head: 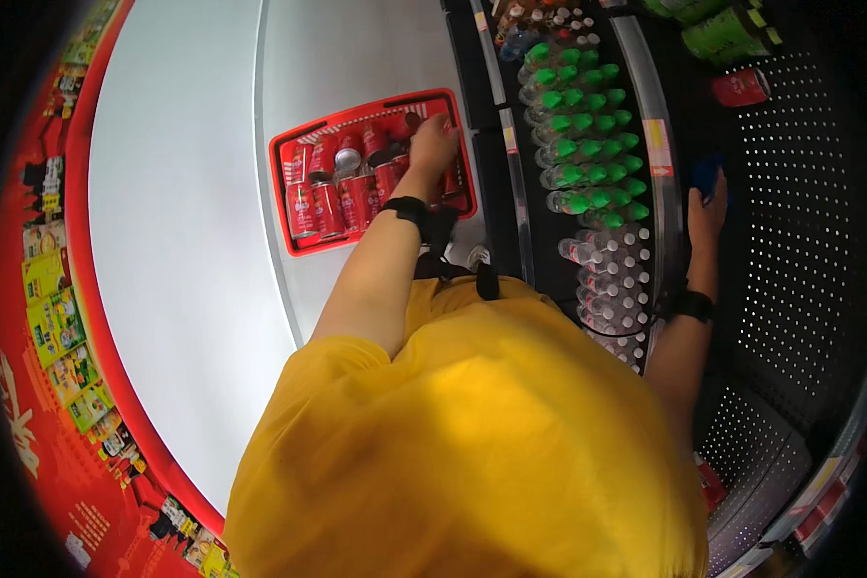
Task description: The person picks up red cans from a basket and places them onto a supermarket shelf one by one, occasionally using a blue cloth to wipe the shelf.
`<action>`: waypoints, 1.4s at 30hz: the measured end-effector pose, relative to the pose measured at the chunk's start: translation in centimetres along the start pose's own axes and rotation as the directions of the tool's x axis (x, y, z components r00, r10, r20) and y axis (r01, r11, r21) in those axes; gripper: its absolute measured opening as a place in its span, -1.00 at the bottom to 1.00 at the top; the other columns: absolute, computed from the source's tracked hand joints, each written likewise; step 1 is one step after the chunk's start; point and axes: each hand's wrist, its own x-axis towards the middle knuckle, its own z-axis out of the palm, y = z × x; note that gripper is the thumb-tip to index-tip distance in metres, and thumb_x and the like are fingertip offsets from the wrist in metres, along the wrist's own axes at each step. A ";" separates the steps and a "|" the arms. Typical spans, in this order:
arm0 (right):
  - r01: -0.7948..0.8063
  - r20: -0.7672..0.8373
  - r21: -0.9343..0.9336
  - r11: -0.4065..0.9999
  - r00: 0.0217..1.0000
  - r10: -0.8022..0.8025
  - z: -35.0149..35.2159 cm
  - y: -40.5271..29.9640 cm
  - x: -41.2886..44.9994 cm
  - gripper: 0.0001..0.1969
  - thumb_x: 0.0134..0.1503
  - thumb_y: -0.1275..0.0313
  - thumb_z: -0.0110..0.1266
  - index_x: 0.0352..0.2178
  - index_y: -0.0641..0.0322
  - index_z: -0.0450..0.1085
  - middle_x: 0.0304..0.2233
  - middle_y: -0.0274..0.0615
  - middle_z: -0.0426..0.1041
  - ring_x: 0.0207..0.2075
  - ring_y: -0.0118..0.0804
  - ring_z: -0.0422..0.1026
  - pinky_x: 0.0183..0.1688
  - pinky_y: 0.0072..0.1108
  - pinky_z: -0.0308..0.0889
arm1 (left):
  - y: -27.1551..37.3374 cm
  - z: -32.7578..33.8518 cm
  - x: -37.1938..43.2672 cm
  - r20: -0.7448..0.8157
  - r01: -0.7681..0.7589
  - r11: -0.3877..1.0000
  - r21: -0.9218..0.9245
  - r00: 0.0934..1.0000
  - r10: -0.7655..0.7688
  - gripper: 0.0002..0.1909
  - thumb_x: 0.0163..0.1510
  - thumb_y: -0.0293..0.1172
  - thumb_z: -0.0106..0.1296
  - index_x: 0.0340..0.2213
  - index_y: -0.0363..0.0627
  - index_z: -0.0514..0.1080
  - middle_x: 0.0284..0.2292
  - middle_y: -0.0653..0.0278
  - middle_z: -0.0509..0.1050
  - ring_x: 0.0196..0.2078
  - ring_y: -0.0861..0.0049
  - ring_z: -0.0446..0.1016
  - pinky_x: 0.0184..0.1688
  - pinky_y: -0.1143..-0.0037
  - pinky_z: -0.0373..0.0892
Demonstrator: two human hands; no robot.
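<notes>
A red plastic shopping basket (278,206) holds many red drink cans (328,209), some upright and some tilted. My left hand (433,147) reaches in at the basket's right end, over the cans; its fingertips are blurred, so a grip on a can cannot be made out. On the dark shelf at right, my right hand (708,206) is closed around a dark blue cloth (706,175), partly hidden by the fingers. A single red can (741,87) stands farther along that shelf, beyond the cloth.
Rows of green-capped bottles (585,148) and white-capped bottles (614,282) fill the lower shelf between my arms. Green bottle packs (726,35) sit at upper right. A perforated back panel (787,217) bounds the shelf. A white surface (180,217) lies left of the basket.
</notes>
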 end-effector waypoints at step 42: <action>-0.617 -0.271 -0.285 0.734 0.786 0.556 -5.9 -5.3 -6.7 -0.40 0.03 0.32 0.11 0.07 -0.01 0.03 0.13 -0.13 0.07 0.21 -0.08 0.03 0.24 -0.02 -0.13 | -6.3 -9.5 -0.9 0.196 0.292 0.937 0.193 0.924 -0.328 -0.40 -0.44 -0.48 0.33 -0.27 -0.35 0.32 -0.30 0.03 0.45 -0.23 0.22 0.47 -0.19 0.41 0.40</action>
